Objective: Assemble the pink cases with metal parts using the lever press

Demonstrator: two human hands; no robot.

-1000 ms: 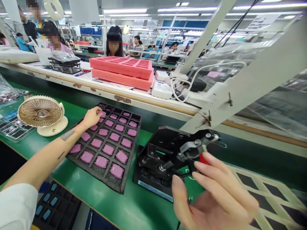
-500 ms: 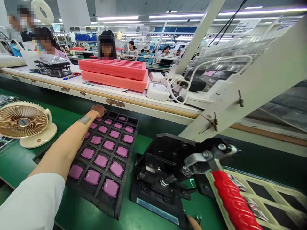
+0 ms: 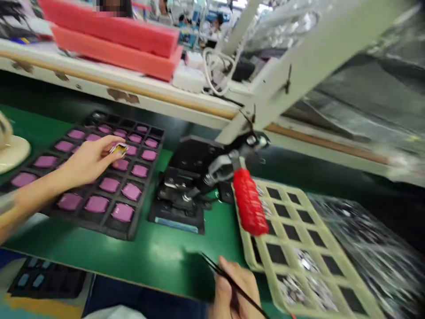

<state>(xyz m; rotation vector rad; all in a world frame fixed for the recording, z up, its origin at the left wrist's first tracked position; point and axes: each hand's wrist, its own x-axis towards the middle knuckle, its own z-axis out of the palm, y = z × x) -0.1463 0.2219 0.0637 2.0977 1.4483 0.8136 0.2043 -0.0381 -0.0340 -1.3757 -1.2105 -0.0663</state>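
Note:
A small part [image 3: 119, 149] with a pale rim and a yellowish inside is pinched between the thumb and fingers of my left hand [image 3: 94, 159], above the black foam tray [image 3: 128, 231]. Purple pieces [image 3: 97, 204] fill many of the tray's compartments; those along its far edge hold none. My right hand [image 3: 234, 288] is closed on black tweezers [image 3: 229, 278] near the bench's front edge, their tips pointing up and left. Between the hands stands a black clamp press [image 3: 182, 190] with a red handle [image 3: 249, 201].
A cream tray [image 3: 282, 266] with some parts lies right of the press, plastic bags [image 3: 368, 239] beyond it. Red foam blocks [image 3: 113, 48] rest on the raised shelf [image 3: 152, 99]. A slanted post [image 3: 299, 79] rises behind the press. At far left is a fan base [image 3: 15, 153].
The view has tilted down and turned right. My left hand has come back from the tray's far end with a small part in it. My right hand and the tweezers have come into view.

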